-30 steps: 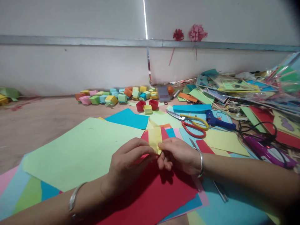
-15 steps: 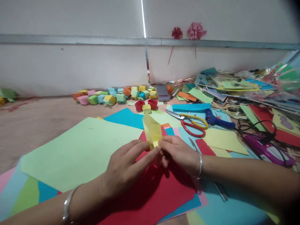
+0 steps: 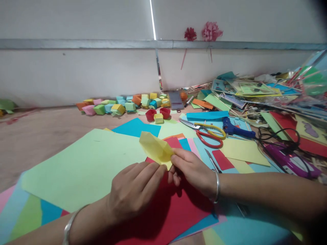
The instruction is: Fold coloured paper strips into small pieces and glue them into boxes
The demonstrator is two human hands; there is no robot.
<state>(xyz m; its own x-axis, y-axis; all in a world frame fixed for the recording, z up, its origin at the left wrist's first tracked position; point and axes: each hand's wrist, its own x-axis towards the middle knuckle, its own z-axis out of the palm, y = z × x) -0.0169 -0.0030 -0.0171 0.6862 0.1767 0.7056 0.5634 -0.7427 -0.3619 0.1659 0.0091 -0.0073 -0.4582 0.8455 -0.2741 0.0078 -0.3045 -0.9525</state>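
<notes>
A piece of folded yellow paper [image 3: 156, 148] is held up between both hands, above a red paper sheet [image 3: 163, 211]. My left hand [image 3: 138, 185] pinches its lower edge with the fingers curled. My right hand [image 3: 190, 168] grips the right end between thumb and fingers. The paper looks creased and partly opened, its long flap leaning up to the left. Beneath and beside the hands lie coloured sheets, with a large light green sheet [image 3: 76, 166] on the left.
Scissors [image 3: 209, 134], a blue glue gun [image 3: 237, 130] and a craft knife [image 3: 212, 160] lie at the right. Two red paper boxes [image 3: 165, 113] and a small yellow box [image 3: 158, 118] stand ahead. Several coloured paper cubes [image 3: 118, 110] sit by the wall. Craft scraps pile up at the far right.
The yellow paper has tipped over to the left and its fold has spread wider. My left hand has shifted slightly left and down, its fingers more curled. My right hand keeps its grip.
</notes>
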